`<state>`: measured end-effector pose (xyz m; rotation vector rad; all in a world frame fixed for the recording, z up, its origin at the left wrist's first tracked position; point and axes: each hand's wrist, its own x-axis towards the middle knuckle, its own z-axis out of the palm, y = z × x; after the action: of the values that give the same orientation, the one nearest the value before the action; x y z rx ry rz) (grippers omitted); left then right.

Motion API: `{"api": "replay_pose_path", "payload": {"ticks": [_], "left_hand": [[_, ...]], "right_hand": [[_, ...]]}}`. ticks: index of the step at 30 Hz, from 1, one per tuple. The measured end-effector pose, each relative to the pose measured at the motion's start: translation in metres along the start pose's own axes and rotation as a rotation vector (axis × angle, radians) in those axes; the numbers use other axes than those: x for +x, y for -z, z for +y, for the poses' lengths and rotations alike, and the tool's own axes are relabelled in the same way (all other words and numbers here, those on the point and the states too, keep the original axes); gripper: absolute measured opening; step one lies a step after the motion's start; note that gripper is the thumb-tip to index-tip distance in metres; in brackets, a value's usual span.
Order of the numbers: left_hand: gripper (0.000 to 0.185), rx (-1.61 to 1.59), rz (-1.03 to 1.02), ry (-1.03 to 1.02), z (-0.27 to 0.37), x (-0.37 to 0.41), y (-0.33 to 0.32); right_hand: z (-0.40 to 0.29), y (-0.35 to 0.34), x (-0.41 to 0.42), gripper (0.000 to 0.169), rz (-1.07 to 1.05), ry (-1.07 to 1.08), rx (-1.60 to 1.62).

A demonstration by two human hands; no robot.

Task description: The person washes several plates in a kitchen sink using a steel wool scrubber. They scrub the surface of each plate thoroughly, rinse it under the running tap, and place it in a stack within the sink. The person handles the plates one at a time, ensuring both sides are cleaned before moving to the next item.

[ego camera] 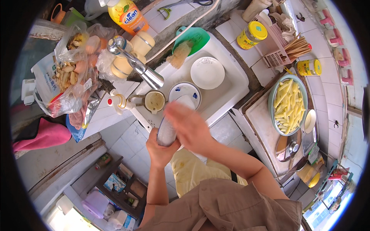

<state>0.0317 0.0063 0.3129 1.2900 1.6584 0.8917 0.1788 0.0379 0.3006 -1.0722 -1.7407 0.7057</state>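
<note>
My left hand (162, 150) grips a pale bowl or dish (167, 132) with a dark blue rim, tilted at the sink's front edge. My right hand (189, 127) is blurred and lies over that dish; whether it holds anything cannot be told. Just beyond, a white bowl with blue marks (185, 89) sits in the white sink (228, 101), partly behind my right hand. A plain white bowl (207, 73) stands to its right, and a small strainer cup with a handle (154, 101) to its left. A chrome faucet (150, 76) reaches over the basin.
A green scoop (199, 40) with a tan mesh scrubber (180, 55) rests at the sink's back. Plastic bags with peelings and eggs (70, 75) crowd the left. On the right counter stand a basin of cut potato strips (290, 106), a glass lid (288, 148) and yellow-lidded jars (251, 34).
</note>
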Motion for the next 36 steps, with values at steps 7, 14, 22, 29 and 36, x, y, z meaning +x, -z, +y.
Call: {"api": "replay_pose_path", "payload": {"ticks": [7,14,22,29,36], "left_hand": [[0.035,-0.096,0.043,-0.032,-0.008,0.000,0.006],[0.042,-0.059,0.128,-0.124,-0.011,0.005,0.013],[0.057,-0.203,0.108,-0.013,-0.034,-0.001,0.019],[0.077,-0.540,0.168,0.024,-0.050,-0.007,0.015],[0.065,-0.448,0.222,0.045,-0.042,-0.006,0.003]], "right_hand": [[-0.001,0.001,0.005,0.047,-0.008,-0.078,0.047],[-0.001,-0.008,0.002,0.043,0.107,-0.304,0.055],[0.010,0.000,0.005,0.039,0.100,-0.375,0.208],[0.040,0.004,-0.015,0.032,0.246,-0.943,0.896],[0.013,-0.009,-0.009,0.038,0.093,-0.241,0.099]]}}
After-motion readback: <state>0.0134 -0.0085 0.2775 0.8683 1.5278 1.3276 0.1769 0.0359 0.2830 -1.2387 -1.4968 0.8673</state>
